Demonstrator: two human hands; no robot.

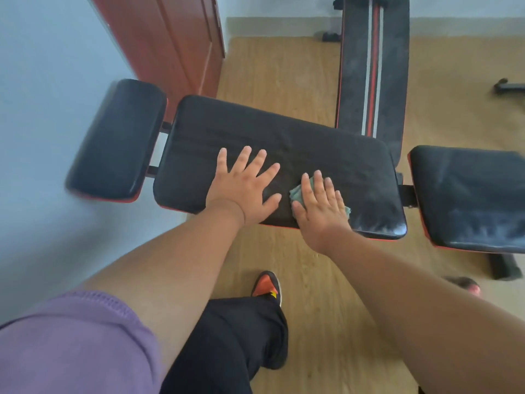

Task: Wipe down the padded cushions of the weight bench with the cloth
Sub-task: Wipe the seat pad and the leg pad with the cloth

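The weight bench has three black padded cushions with red edging. The long middle cushion lies across the view, a small cushion sits at its left end, and a wide cushion at its right. My left hand rests flat on the middle cushion with fingers spread, holding nothing. My right hand presses a crumpled grey-green cloth flat against the same cushion near its front edge. Most of the cloth is hidden under the palm.
A second black bench pad with red and white stripes stretches away behind. A red-brown door stands at the back left beside a pale wall. My foot in an orange and black shoe stands on the wooden floor.
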